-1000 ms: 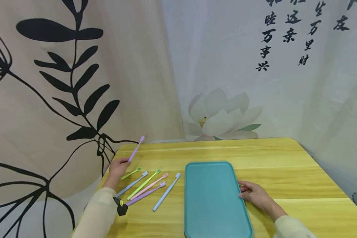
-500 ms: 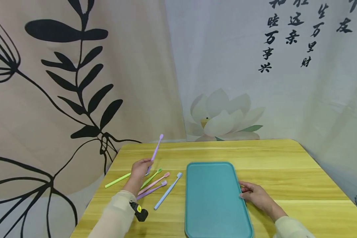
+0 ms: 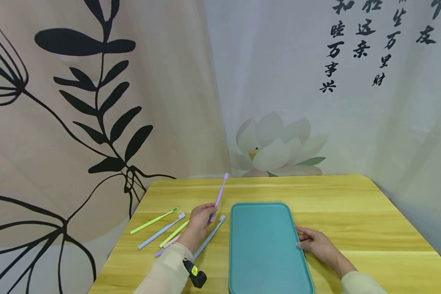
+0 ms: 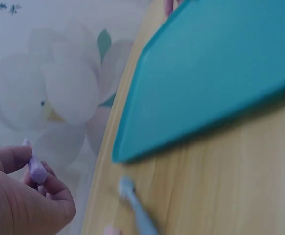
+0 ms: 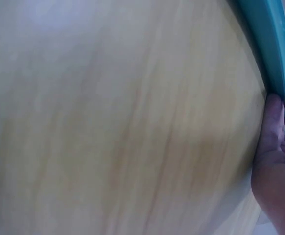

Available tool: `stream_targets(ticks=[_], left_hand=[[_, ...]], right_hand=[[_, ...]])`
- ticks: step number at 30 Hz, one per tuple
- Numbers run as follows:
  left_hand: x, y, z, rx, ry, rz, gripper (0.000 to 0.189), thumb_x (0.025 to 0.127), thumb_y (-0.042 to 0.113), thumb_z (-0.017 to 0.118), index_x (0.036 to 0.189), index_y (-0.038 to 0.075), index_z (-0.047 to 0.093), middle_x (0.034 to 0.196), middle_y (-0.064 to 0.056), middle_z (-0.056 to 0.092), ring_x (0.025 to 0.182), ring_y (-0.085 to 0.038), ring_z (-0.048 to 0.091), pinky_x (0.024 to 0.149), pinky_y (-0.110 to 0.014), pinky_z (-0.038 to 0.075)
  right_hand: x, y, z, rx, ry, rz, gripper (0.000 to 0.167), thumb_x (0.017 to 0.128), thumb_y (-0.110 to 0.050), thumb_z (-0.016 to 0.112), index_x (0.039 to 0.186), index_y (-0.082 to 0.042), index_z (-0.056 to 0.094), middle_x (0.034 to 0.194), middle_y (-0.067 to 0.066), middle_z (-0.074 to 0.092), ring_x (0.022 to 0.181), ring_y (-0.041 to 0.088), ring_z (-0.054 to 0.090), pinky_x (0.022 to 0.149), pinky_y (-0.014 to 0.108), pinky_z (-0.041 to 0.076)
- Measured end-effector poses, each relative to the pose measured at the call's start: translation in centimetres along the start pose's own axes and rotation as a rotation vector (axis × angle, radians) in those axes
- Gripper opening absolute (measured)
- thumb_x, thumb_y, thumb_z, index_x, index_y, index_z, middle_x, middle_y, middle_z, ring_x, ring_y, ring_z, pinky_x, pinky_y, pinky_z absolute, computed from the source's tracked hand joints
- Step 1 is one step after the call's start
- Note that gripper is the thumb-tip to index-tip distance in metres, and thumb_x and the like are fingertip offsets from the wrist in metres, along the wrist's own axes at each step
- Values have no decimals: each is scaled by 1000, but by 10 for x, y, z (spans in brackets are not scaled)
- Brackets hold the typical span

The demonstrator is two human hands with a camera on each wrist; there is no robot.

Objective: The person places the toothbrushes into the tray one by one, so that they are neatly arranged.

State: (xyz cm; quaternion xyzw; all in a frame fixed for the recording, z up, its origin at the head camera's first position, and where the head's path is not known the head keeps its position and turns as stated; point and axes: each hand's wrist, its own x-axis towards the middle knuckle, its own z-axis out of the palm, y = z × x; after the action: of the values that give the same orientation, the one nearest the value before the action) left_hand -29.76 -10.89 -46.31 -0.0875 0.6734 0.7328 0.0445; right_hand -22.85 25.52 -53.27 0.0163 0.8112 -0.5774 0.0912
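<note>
My left hand (image 3: 200, 222) pinches a purple toothbrush (image 3: 221, 191) between thumb and fingers, its head pointing up and away, just left of the teal tray (image 3: 266, 249). The handle's end (image 4: 37, 174) faces the camera in the left wrist view. Beneath this hand lies a blue toothbrush (image 3: 209, 239); pink and purple ones are partly covered by the hand and sleeve. My right hand (image 3: 317, 245) holds the tray's right rim with thumb and fingertips, also seen at the teal edge (image 5: 274, 58) in the right wrist view.
Left on the wooden table (image 3: 353, 212) lie a green toothbrush (image 3: 152, 221), another blue toothbrush (image 3: 159, 232) and a second green one (image 3: 172, 234), roughly side by side. A printed curtain (image 3: 183, 102) hangs behind the table's far edge.
My left hand has carried the purple toothbrush rightward over the others, from the table's left side toward the tray. The right hand stays at the tray's rim.
</note>
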Motion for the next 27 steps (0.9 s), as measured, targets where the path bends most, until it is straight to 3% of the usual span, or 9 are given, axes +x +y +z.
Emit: stream_targets(ticks=[7,14,27], left_hand=[[-15,-17,34,-67,-39,-10,26,90,2,65,113,-10,64,86,0,59,74,-11,51,63,-20,42],[-32,-36,66,-64,-24,-52,22,86,3,69,106,-5,68,84,0,61,74,-13,52,61,-23,41],[-61,-58,108,-14,-19,-146,22,88,6,69,108,-3,68,86,-4,62,75,-16,53,63,-27,42]], right_hand=[[-2,0,1,10,-16,-6,60,91,-2,68,143,11,42,109,15,57,98,22,55,78,30,52],[-3,0,2,10,-15,-19,60,90,-1,68,143,12,41,109,15,57,97,22,55,78,29,53],[0,6,1,60,-54,-17,61,93,0,65,145,12,37,110,18,53,97,24,52,80,31,54]])
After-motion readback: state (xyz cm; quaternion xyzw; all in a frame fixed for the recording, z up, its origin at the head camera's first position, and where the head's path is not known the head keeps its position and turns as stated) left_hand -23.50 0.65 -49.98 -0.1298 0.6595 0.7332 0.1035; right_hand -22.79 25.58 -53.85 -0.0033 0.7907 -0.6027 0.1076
